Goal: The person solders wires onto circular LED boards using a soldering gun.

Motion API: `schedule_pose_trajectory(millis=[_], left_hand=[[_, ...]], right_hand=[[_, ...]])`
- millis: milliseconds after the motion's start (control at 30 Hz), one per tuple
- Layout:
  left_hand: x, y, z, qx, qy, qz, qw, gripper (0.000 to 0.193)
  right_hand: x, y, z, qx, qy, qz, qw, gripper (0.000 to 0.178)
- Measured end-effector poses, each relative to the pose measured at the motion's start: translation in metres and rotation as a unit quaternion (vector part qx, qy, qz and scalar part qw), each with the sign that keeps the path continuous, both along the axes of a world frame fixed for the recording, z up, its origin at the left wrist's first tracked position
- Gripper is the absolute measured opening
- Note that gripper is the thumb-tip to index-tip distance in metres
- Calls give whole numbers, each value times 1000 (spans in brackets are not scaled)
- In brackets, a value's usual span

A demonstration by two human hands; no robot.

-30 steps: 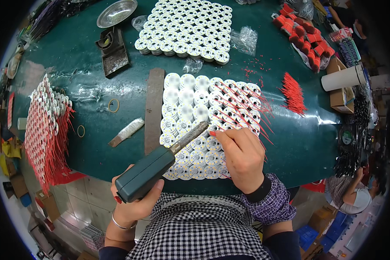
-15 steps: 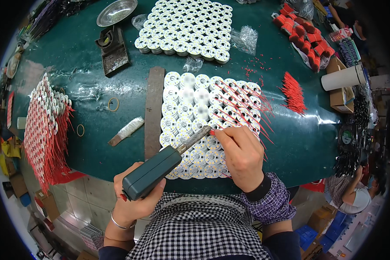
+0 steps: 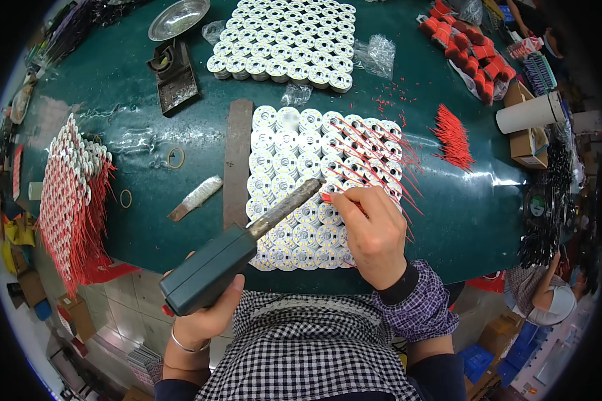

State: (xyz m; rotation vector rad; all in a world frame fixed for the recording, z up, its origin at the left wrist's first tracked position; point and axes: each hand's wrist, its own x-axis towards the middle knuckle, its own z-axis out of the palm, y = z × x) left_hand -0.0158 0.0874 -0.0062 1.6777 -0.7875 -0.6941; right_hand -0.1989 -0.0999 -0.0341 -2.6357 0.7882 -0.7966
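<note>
The left hand point(image 3: 211, 319) is wrapped round the dark green soldering gun point(image 3: 211, 271) from below, thumb along its near side, so the metal barrel slants up over the round LED boards point(image 3: 304, 235) with its tip unobstructed. That tip sits just beside the right hand point(image 3: 376, 234), whose thumb and forefinger are pinched narrow on red wire point(image 3: 326, 198); whether the tip touches a board, I can't tell from here. The right hand arches in from the near side, knuckles up, fingertips pointing left, probably to spare the knuckles the heat. The boards stand in tight rows on the bench point(image 3: 475, 234), a flat brown bar point(image 3: 237, 167) along their left edge, perhaps squaring them. Loose red wires point(image 3: 452, 139) lie to the right, on that hand's side.
</note>
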Motion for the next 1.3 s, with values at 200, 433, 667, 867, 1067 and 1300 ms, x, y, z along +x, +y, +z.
schedule_pose_trajectory(millis=[200, 433, 667, 867, 1067, 1300], left_hand=[[-2, 15, 1, -4, 55, -4, 998, 48], [-5, 7, 0, 4, -19, -3, 1000, 26], [-4, -4, 4, 4, -75, -81, 994, 24], [-4, -5, 3, 6, -84, -101, 991, 21], [-5, -8, 2, -3, -94, -111, 989, 18], [-4, -12, 6, 3, -109, -123, 986, 15]], right_hand=[[0, 1, 3, -20, -5, -6, 1000, 25], [-15, 16, 8, -13, -7, -21, 1000, 25], [-15, 19, 4, -1, -1, -27, 1000, 22], [-16, 19, 5, 7, 2, -28, 1000, 22], [-15, 19, 6, 9, 9, -28, 1000, 21], [-14, 19, 6, 23, -1, -32, 999, 23]])
